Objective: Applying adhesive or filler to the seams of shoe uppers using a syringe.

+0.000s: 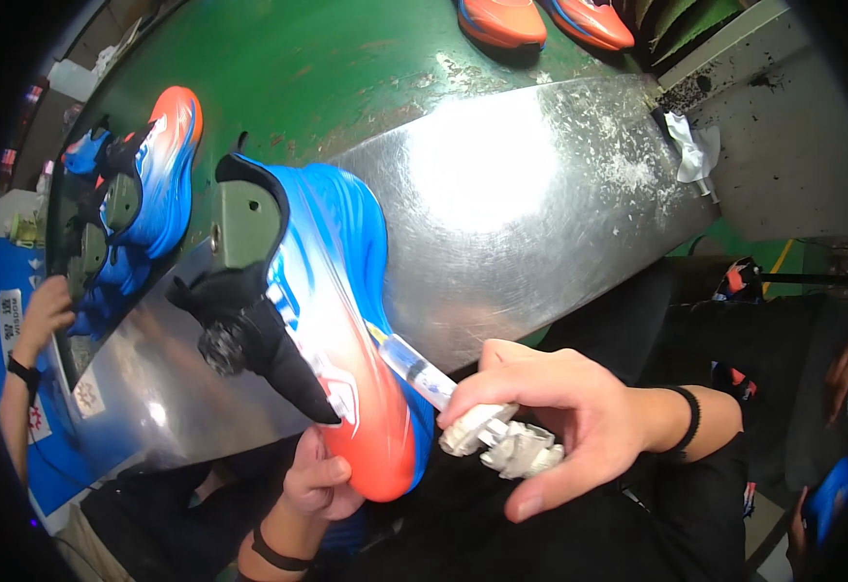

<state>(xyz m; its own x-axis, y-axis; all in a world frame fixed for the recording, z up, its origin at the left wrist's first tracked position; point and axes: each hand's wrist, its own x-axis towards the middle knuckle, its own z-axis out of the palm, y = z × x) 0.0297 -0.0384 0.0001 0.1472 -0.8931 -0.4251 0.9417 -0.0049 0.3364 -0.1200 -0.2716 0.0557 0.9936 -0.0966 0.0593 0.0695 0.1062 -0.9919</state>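
A running shoe (341, 281), blue at the heel and fading through white to orange at the toe, lies tilted before me with a green last (247, 223) inside it. Its black tongue (273, 354) is folded outward. My left hand (319, 477) is closed on the orange toe from beneath; some fingers are hidden behind it. Between the fingers of my right hand (579, 403) is a clear syringe (414, 369), its plunger end wrapped in white material. The syringe's yellowish tip meets the shoe's side, along the edge between upper and sole.
A metal plate (501, 262) covers part of the green table (288, 78). More shoes (167, 179) stand at left, beside another person's hand (48, 308). Two orange toes (503, 21) show at the far edge. A white crumpled item (692, 147) lies at the plate's right end.
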